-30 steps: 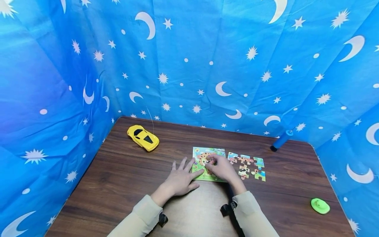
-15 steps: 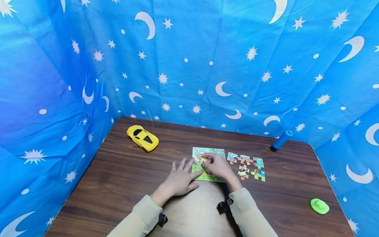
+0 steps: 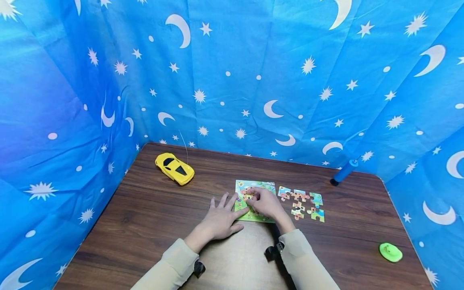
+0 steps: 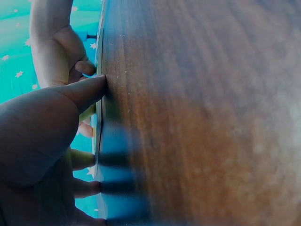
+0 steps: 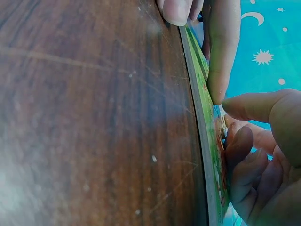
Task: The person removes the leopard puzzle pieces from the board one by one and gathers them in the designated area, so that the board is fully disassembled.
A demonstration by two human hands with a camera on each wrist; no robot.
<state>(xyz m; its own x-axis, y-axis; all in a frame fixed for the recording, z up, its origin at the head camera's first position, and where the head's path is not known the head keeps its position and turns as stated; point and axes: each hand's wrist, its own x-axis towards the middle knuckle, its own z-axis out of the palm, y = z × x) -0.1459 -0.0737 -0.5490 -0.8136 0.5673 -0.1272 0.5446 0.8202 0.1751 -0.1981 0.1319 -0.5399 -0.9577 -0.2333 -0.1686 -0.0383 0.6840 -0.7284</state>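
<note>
Head view places the puzzle board (image 3: 253, 220) flat on the counter (image 3: 235, 253), much of its middle covered by the right hand (image 3: 269, 204). That hand's fingers are bent, tips down at the printed surface; whether they grasp a piece cannot be told, since the hand hides what lies beneath. The step in hand looks like seating a piece, and it would go best with light, even pressure straight down, nudging a tab toward its socket rather than forcing it, because thin pieces would probably bend or spring a neighbour loose. Raising the knuckles a little would let the eye check the seam. The left hand (image 3: 216, 223) grasps nothing: its fingers are released and spread, thumb and one fingertip at the board's left side, a sensible brace against sliding; pressing at the edge rather than on the artwork would leave the sockets free. Just right of the board lie loose pieces (image 3: 299, 209), picture side up, so matching colours before choosing one should save trial and error. The yellow toy car (image 3: 175, 169), blue cylinder (image 3: 343, 173) and green object (image 3: 390, 252) sit well apart, an unlikely hindrance.
</note>
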